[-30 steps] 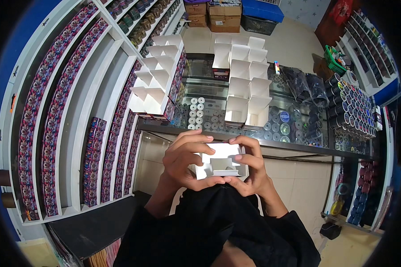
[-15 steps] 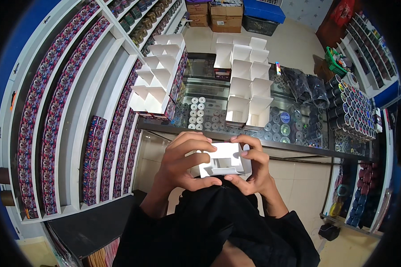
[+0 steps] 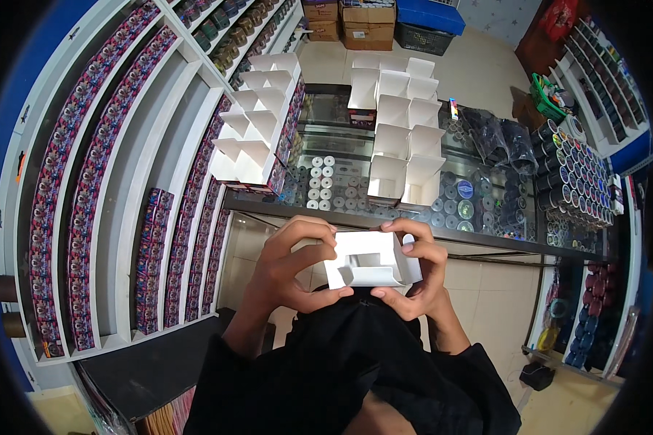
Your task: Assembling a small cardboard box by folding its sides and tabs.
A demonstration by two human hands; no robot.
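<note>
Between my hands, close to my chest, is a small white cardboard box with its flaps standing up. My left hand grips its left side, fingers at the far corner and thumb at the near edge. On the other side my right hand pinches the box, index and middle fingers over the right flap and thumb on the near edge. The box's inside shows white, with a gap among the flaps; its outer faces are mostly hidden.
Ahead stands a glass display counter. On it are open white boxes in a left group and a middle group, black plastic bags and stacked spools. Left, a white shelf holds rows of patterned boxes.
The box has turned slightly and its flaps are spread wider. My left fingers have shifted left, off the flaps toward the corner; my right hand has moved slightly right.
</note>
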